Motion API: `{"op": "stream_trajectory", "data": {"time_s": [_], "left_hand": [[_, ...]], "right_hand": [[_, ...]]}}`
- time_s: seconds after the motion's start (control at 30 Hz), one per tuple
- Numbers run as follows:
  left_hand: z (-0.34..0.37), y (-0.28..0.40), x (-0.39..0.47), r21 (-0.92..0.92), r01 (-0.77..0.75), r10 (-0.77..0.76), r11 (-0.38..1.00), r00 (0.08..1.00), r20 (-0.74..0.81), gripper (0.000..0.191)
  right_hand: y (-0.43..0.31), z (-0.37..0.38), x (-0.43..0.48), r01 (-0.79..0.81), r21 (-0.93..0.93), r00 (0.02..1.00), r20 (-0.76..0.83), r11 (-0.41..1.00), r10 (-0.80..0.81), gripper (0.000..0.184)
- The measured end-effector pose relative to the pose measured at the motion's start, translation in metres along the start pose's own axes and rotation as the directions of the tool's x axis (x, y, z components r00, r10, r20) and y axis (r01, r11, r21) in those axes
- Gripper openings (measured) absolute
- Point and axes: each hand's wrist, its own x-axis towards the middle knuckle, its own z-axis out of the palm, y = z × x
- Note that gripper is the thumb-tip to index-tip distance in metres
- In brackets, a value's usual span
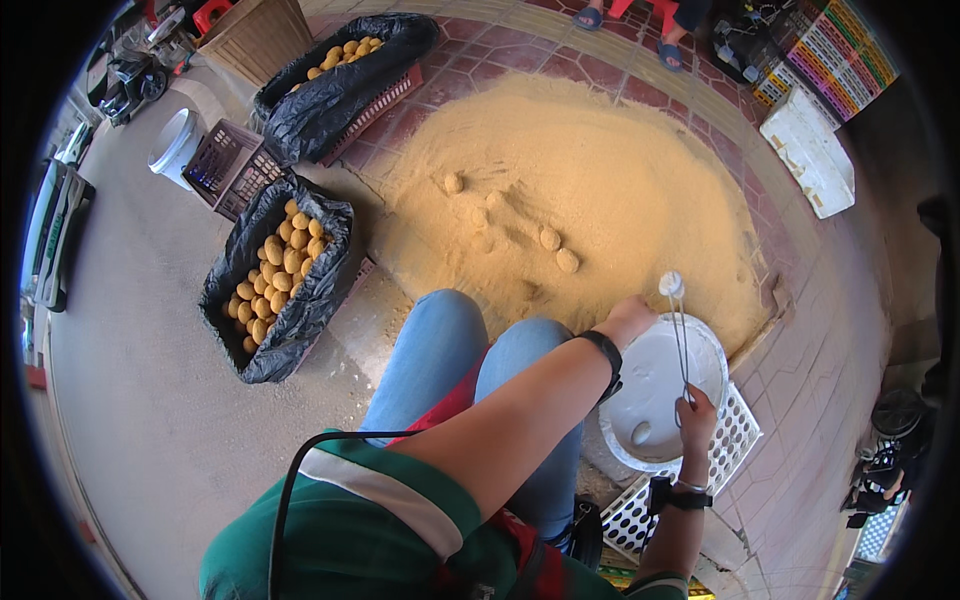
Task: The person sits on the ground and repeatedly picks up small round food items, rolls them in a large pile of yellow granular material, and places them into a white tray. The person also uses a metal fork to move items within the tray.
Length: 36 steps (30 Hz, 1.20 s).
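Note:
My right hand (696, 411) grips the handle of long wire tongs (681, 337), whose far end carries an egg (671, 284) coated in white paste, past the rim of a white basin (721, 360) of greyish-white slurry. One more egg (640, 433) lies partly sunk in the slurry. Reaching across from the left, my left hand (631, 315) is by the basin's upper-left edge, over the border of a sawdust-like tan heap (585, 165); its fingers are hard to make out. Coated eggs (559, 250) lie on the heap, some half buried.
A crate lined with black plastic (330, 247) holds several coated eggs at the left; another lined crate (315, 124) stands behind it. Beside them are an empty plastic crate (225, 161) and a white bucket (176, 142). A white foam box (814, 154) lies at right. Another person's feet (667, 52) are beyond the heap.

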Motion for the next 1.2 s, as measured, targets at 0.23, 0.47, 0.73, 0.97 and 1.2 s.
{"op": "stream_trajectory", "data": {"time_s": [0.23,0.47,0.73,0.97,1.2], "left_hand": [[-0.009,0.000,0.003,0.022,0.092,-0.091,0.996,0.995,-0.029,0.031],[-0.015,-0.003,0.004,0.001,0.148,-0.148,0.989,0.988,-0.034,0.032],[-0.009,0.002,0.004,0.053,0.099,-0.101,0.994,0.994,0.034,0.034],[-0.003,0.007,0.001,0.067,0.046,-0.049,0.997,0.998,0.044,0.036],[-0.009,0.010,-0.011,0.191,-0.106,0.090,0.976,0.992,0.093,0.033]], "right_hand": [[-0.093,0.072,0.147,0.176,-0.236,0.983,-0.016,0.956,-0.185,0.039],[-0.115,0.090,0.155,0.166,0.014,0.984,-0.071,0.986,-0.164,0.041],[-0.019,0.036,0.020,0.028,0.158,1.000,-0.005,0.987,-0.027,0.037],[0.059,-0.011,-0.120,-0.228,0.068,0.973,-0.005,0.971,0.229,0.038],[0.078,-0.041,-0.199,-0.098,-0.400,0.993,0.014,0.911,0.113,0.034]]}}
